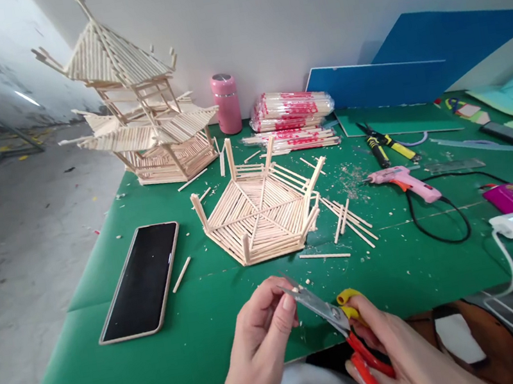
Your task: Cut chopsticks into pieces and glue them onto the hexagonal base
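Observation:
Red-and-yellow-handled scissors (320, 304) are in my right hand (381, 337), its fingers wrapped round the handles. Their blades point up and left, to the fingertips of my left hand (265, 327). That hand is closed in a pinch on a wooden stick (295, 290); only its pale end shows by the blades, the rest hidden by my fingers. Just beyond my hands sits a hexagonal stick frame (259, 211) with a slatted floor and upright corner posts. Loose cut sticks (351, 222) lie to its right, and a single stick (325, 256) lies in front.
A stick pagoda model (142, 116) stands back left, beside a pink flask (226, 104) and wrapped chopstick packs (292, 111). A phone (141, 281) lies left on the green table (96, 379). Pliers (388, 145), a pink glue gun (404, 183) and cables are at right.

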The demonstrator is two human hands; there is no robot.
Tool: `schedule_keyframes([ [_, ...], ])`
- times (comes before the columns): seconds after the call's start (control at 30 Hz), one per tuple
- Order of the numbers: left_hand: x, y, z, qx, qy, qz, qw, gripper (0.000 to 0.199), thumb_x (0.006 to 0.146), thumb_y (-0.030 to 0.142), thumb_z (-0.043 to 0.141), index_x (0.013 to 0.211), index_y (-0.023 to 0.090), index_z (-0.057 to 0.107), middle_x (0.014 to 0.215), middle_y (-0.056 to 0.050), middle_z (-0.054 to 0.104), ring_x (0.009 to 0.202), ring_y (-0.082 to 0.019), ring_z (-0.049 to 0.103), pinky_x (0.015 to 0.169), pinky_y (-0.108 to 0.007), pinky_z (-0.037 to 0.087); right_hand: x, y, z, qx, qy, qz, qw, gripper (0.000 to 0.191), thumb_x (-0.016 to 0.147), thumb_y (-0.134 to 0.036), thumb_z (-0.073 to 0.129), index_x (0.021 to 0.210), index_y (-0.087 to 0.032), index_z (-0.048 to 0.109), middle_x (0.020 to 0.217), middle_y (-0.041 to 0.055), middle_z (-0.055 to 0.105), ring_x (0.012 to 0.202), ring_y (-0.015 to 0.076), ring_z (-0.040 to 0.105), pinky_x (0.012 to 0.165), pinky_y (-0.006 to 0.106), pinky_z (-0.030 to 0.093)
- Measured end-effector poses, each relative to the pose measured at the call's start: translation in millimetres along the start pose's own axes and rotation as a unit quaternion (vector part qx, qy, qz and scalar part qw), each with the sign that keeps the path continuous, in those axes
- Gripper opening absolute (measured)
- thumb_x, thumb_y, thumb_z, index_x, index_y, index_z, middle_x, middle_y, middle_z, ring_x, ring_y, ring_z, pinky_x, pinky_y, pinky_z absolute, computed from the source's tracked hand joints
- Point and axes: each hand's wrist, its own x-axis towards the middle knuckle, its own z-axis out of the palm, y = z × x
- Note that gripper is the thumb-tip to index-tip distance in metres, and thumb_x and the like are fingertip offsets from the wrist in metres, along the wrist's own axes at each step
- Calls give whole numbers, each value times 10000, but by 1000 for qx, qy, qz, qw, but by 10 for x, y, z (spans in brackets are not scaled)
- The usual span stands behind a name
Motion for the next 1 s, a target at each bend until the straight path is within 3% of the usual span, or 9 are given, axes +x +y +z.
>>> schedule_keyframes([
  [0.33, -21, -41, -30, 68, -31, 41, 996, 154, 866, 267, 453, 801, 180, 562, 686, 11, 487, 612, -107, 449, 568, -198, 380, -31, 53, 77, -28, 41, -8, 999, 455, 676, -244, 549, 1118, -154, 488, 901, 81, 680, 801, 199, 651, 662, 206, 515],
  [0.67, 6, 9, 16, 30, -18, 36, 999, 139, 836, 282, 506, 781, 173, 575, 690, 6, 512, 593, -102, 468, 546, -186, 398, -67, 126, 72, -40, 50, 0, 998, 573, 684, -312, 603, 1220, -178, 448, 989, 92, 664, 908, 234, 625, 751, 244, 508],
  [1.0, 2, 7, -8, 32, -25, 37, 998, 143, 839, 280, 504, 779, 174, 579, 666, 13, 508, 585, -97, 457, 540, -179, 392, -60, 120, 141, -12, 35, 17, 999, 503, 677, -275, 550, 1152, -138, 460, 951, 110, 663, 877, 225, 634, 720, 246, 515],
])
